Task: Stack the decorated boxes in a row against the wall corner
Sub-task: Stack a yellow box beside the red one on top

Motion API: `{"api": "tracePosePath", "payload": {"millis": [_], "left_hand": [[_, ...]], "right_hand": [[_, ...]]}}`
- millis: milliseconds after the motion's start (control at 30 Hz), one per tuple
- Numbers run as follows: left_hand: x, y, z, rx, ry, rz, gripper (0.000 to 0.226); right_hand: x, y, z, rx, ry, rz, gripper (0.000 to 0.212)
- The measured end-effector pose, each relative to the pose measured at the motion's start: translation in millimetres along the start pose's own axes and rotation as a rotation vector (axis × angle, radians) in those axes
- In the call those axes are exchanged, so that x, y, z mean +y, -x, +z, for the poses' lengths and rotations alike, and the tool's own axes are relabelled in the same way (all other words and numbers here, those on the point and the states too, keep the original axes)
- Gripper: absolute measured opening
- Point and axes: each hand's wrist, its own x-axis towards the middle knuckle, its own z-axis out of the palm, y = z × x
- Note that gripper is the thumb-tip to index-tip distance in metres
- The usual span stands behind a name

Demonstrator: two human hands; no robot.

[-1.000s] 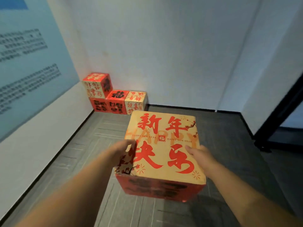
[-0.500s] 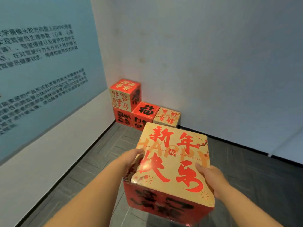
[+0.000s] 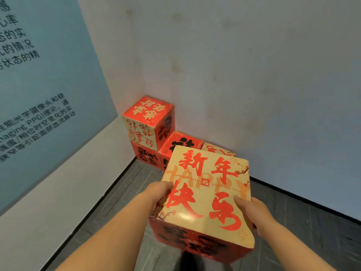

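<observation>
Midway through the carry, a person's left hand and right hand clasp opposite sides of a gold-topped decorated box, fingers curled against its walls, holding it clear of the grey floor. Just beyond it, three boxes line the white wall: a red-topped box and a gold box beside a corner box that carries an upper box. Judging by the row, the next move calls for lowering the load squarely beside or atop them.
</observation>
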Motion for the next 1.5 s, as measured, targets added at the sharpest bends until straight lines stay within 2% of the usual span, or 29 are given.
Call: {"api": "tracePosePath", "payload": {"millis": [100, 200, 333, 400, 433, 533, 600, 700, 767, 867, 933, 1033, 1100, 1167, 1233, 1267, 1367, 1433, 1500], "left_hand": [[51, -58, -11, 0.026, 0.037, -0.021, 0.037], [97, -105, -26, 0.066, 0.126, -0.037, 0.045], [152, -178, -53, 0.082, 0.114, -0.008, 0.028], [182, -220, -63, 0.081, 0.101, 0.019, 0.025], [196, -245, -68, 0.098, 0.067, 0.039, 0.029], [237, -325, -77, 0.168, -0.088, 0.127, 0.062], [265, -370, -83, 0.212, -0.269, 0.193, 0.066], [298, -425, -94, 0.252, -0.369, 0.261, 0.061], [307, -456, -100, 0.259, -0.463, 0.309, 0.048], [314, -487, -108, 0.222, -0.420, 0.382, 0.036], [311, -501, -114, 0.224, -0.420, 0.414, 0.025], [291, -519, -121, 0.235, -0.209, 0.462, 0.015], [274, -525, -124, 0.362, -0.109, 0.537, 0.022], [258, -529, -128, 0.563, 0.007, 0.568, 0.025], [244, -533, -133, 0.751, 0.194, 0.456, 0.022], [238, -535, -137, 0.778, 0.307, 0.374, 0.022], [221, -543, -144, 0.635, 0.490, 0.197, 0.052], [218, -545, -146, 0.505, 0.555, 0.165, 0.081], [220, -548, -148, 0.385, 0.590, 0.154, 0.101]], "right_hand": [[-45, -65, 24, 0.015, 0.053, 0.020, 0.019], [-87, -121, 48, 0.019, 0.078, 0.039, 0.013], [-135, -193, 87, 0.000, 0.097, 0.098, 0.034], [-155, -231, 106, 0.019, 0.100, 0.112, 0.039], [-164, -252, 117, 0.027, 0.098, 0.109, 0.038], [-185, -318, 152, 0.053, 0.088, 0.089, 0.036], [-193, -363, 174, 0.078, 0.074, 0.077, 0.032], [-194, -424, 200, 0.137, 0.046, 0.069, 0.027], [-193, -456, 211, 0.173, 0.049, 0.048, 0.030], [-189, -494, 220, 0.204, 0.057, 0.049, 0.036], [-186, -515, 225, 0.216, 0.046, 0.061, 0.031], [-178, -537, 233, 0.204, 0.027, 0.093, 0.018], [-173, -546, 237, 0.201, 0.029, 0.089, 0.015], [-168, -551, 238, 0.197, 0.017, 0.086, 0.022], [-164, -553, 238, 0.180, -0.005, 0.082, 0.036], [-163, -554, 237, 0.161, -0.019, 0.081, 0.041], [-161, -557, 234, 0.058, -0.055, 0.086, 0.046], [-160, -560, 233, -0.009, -0.058, 0.105, 0.048], [-158, -561, 232, -0.068, -0.058, 0.129, 0.054]]}}
